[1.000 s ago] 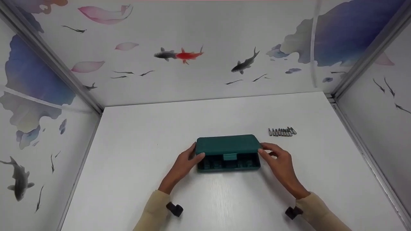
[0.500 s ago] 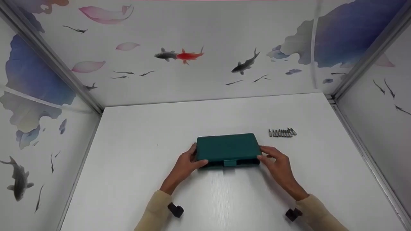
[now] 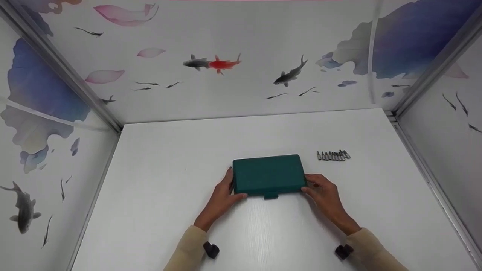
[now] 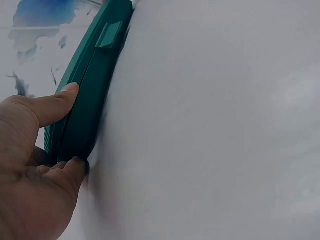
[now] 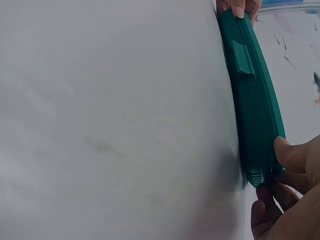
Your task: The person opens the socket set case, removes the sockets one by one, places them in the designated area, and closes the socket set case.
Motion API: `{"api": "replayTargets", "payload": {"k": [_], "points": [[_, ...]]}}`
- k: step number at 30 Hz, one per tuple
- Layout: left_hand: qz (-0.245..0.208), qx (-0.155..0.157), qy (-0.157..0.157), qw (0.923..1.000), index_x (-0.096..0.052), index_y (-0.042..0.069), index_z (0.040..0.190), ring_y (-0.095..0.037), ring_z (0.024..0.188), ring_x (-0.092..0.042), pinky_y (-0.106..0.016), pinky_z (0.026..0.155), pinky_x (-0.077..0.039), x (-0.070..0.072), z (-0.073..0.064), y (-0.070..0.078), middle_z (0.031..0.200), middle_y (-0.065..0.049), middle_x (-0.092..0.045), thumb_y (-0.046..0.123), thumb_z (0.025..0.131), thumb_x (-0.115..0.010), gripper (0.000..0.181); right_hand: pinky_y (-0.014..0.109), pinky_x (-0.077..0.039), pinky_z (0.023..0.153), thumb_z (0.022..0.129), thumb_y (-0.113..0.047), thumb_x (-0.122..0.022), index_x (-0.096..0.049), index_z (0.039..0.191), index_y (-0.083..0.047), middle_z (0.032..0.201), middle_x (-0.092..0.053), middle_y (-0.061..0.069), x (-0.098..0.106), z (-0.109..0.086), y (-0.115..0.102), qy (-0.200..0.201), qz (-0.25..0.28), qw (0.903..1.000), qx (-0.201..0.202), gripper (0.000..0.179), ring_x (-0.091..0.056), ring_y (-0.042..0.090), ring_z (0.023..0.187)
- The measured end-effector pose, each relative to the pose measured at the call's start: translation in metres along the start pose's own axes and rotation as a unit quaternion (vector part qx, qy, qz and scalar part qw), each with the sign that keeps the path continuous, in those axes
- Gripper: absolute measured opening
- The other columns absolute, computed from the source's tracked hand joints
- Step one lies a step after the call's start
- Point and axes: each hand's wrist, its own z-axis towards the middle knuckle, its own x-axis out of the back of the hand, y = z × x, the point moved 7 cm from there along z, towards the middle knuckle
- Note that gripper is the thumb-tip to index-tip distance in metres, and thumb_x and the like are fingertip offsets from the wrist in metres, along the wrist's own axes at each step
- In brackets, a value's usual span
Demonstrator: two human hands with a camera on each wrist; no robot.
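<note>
A dark green plastic case (image 3: 268, 175) lies flat on the white table with its lid down. Its latch tab (image 3: 270, 195) sticks out at the front; in the right wrist view the latch (image 5: 243, 58) stands slightly away from the case's side. My left hand (image 3: 222, 195) grips the left end, thumb on the lid's front corner and fingers round the side. At the other end my right hand (image 3: 327, 194) holds the right corner between thumb and fingers. What is inside the case is hidden by the lid.
Several small metal bits (image 3: 333, 156) lie in a row on the white table (image 3: 169, 150), behind and right of the case. Panels printed with fish and petals (image 3: 226, 94) enclose the table at the back and both sides.
The case's lid has come down from partly raised to lying on the base, covering the dark inside. Both thumbs moved down toward the front edge with it. The metal bits stayed put.
</note>
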Motion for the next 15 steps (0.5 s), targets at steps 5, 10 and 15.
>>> {"api": "replayTargets", "payload": {"k": [5,10,15], "points": [[0.015,0.002,-0.013,0.9998,0.0,0.007,0.177,-0.032,0.169,-0.017,-0.049,0.132,-0.028,-0.001,0.002,0.002,0.184,-0.013,-0.009,0.036,0.106,-0.077,0.109,0.015,-0.048,0.097,0.093,0.003,-0.085,-0.077,0.13,-0.002,0.13,-0.076,0.013,0.001,-0.002,-0.001,0.0,-0.008,1.0,0.002,0.039,-0.071,0.033,0.119],[0.031,0.002,-0.021,0.9993,-0.005,0.008,0.178,-0.031,0.169,-0.016,-0.048,0.133,-0.028,-0.002,0.003,0.002,0.184,-0.014,-0.008,0.041,0.109,-0.072,0.102,0.005,-0.04,0.104,0.088,0.007,-0.088,-0.074,0.13,0.007,0.137,-0.07,0.02,0.003,0.002,-0.017,0.014,-0.071,0.9962,0.048,0.044,-0.066,0.038,0.126],[0.02,0.002,-0.015,0.9997,-0.006,0.008,0.178,-0.031,0.168,-0.018,-0.046,0.131,-0.031,0.002,0.001,-0.001,0.184,-0.015,-0.007,0.037,0.108,-0.074,0.101,0.017,-0.039,0.117,0.085,0.001,-0.094,-0.074,0.13,0.005,0.142,-0.065,0.02,-0.012,0.011,-0.049,-0.021,-0.149,0.9739,0.17,0.05,-0.059,0.039,0.134]]}}
